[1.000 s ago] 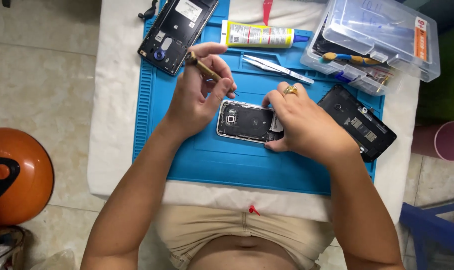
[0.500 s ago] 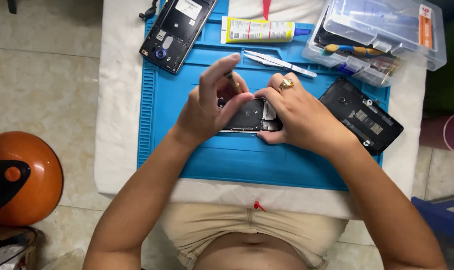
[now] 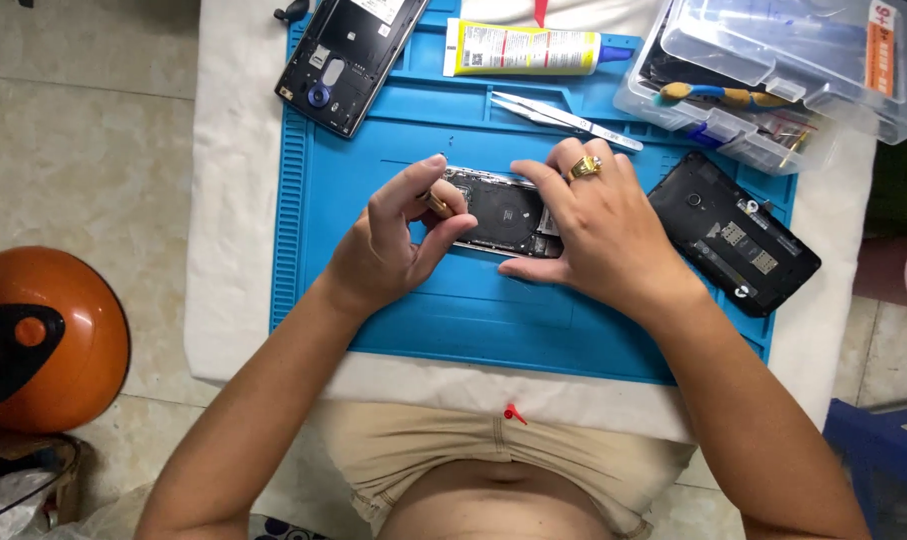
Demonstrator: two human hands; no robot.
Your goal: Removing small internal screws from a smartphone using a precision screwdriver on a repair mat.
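Since half a second ago our left hand (image 3: 388, 250) has opened off the opened black phone with its bare circuit back (image 3: 498, 212), now pinching a small brass-coloured tool (image 3: 435, 203) at its nine o'clock edge. Our right hand (image 3: 598, 235), fingers spread, presses the phone onto the blue silicone work mat (image 3: 373, 170), mid-mat; we judge steady pressure and a shallow tool angle serve best.

Phone repair bench, blue work mat (image 3: 373, 300), opened phones (image 3: 345, 55), tweezers (image 3: 563, 115)
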